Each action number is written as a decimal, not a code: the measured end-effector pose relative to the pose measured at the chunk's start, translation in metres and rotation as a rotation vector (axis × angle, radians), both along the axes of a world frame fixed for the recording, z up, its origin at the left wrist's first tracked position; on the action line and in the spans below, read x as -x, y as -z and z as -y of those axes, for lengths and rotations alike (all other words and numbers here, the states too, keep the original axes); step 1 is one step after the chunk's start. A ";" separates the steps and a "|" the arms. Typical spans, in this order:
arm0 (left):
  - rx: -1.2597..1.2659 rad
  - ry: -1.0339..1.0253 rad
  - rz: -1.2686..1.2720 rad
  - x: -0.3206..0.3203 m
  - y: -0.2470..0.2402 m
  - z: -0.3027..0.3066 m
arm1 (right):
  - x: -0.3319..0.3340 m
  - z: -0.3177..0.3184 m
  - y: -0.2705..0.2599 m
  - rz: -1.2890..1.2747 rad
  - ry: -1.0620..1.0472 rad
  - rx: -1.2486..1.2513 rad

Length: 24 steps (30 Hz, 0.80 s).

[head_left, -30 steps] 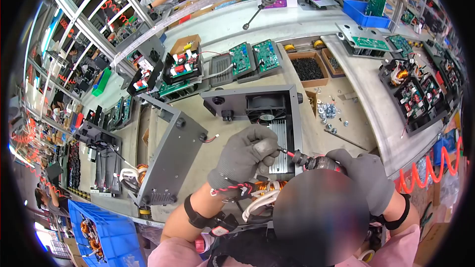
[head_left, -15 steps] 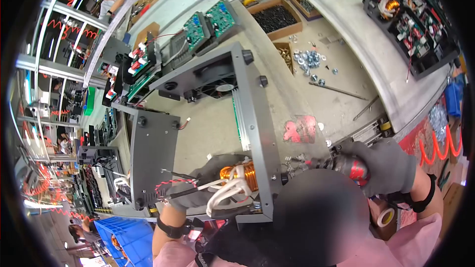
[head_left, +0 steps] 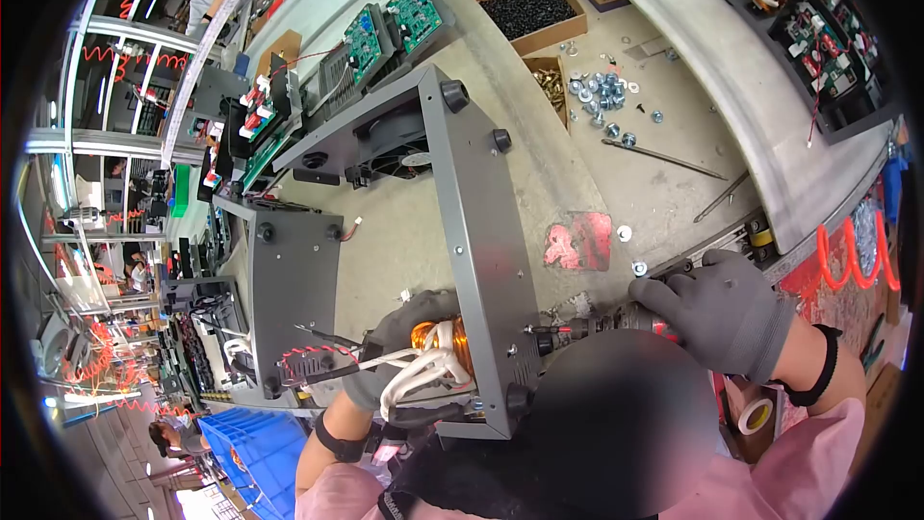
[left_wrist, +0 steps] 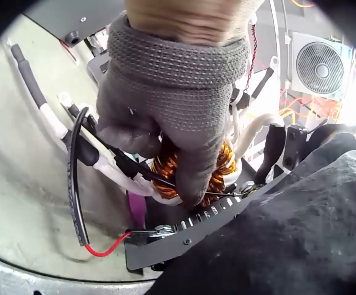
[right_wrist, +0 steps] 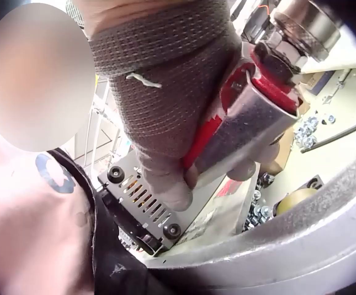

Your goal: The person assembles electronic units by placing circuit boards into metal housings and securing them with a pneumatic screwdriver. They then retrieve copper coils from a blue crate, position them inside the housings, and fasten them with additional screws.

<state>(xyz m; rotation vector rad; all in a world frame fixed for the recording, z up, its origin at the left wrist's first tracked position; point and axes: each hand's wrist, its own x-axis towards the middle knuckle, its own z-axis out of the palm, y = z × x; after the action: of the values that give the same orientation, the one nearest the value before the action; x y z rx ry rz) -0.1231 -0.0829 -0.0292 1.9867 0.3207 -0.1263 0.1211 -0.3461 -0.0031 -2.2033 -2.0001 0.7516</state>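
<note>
A grey metal chassis [head_left: 481, 260] stands with its side panel towards the right hand. My gloved left hand [head_left: 385, 339] reaches inside it; in the left wrist view the left hand [left_wrist: 172, 110] curls its fingers round the copper coil [left_wrist: 165, 163], among thick white and black leads. The gloved right hand [head_left: 727, 313] grips a red and silver power screwdriver [head_left: 577, 325], whose tip points at the panel's outer face near the coil. The right wrist view shows the right hand [right_wrist: 165, 117] wrapped round the metal tool body [right_wrist: 245, 132]. Whether the tip touches a screw cannot be told.
Left of the chassis stands another grey panel [head_left: 298, 289]. Behind are circuit boards [head_left: 419, 14]. A box of black screws [head_left: 534, 14], loose bolts [head_left: 602, 91] and a metal rod [head_left: 664, 159] lie at the upper right. A blue crate [head_left: 255, 453] is at the lower left.
The left hand has gone from the tool tip down to the coil. The chassis has shifted left and turned, and the screwdriver has moved to its outer side. The head view has swung too.
</note>
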 end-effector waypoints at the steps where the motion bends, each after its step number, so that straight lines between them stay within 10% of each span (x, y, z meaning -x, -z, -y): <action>1: -0.032 0.016 -0.007 0.000 0.001 -0.001 | 0.001 -0.001 0.000 0.000 -0.003 -0.001; 12: 0.195 -0.090 -0.146 0.016 0.009 -0.043 | 0.019 -0.004 -0.005 0.046 0.138 -0.137; 14: -0.576 0.371 0.270 0.031 0.005 -0.060 | 0.019 0.016 0.000 0.133 0.261 -0.243; 17: -0.143 -0.166 -0.154 0.047 -0.043 -0.044 | 0.009 0.073 0.021 0.273 0.701 -0.342; 19: 0.199 -0.161 -0.132 0.050 -0.061 -0.037 | -0.005 0.128 0.041 0.107 1.133 -0.304; 24: 0.480 -0.099 0.100 0.045 -0.044 -0.029 | -0.036 0.259 0.093 0.516 1.294 -0.258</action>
<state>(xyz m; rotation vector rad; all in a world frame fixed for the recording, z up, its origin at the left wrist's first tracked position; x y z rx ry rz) -0.1676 -0.0544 0.0150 1.4934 0.2915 -0.0353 0.1570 -0.6055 -0.0958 -2.9072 -0.3125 -0.2450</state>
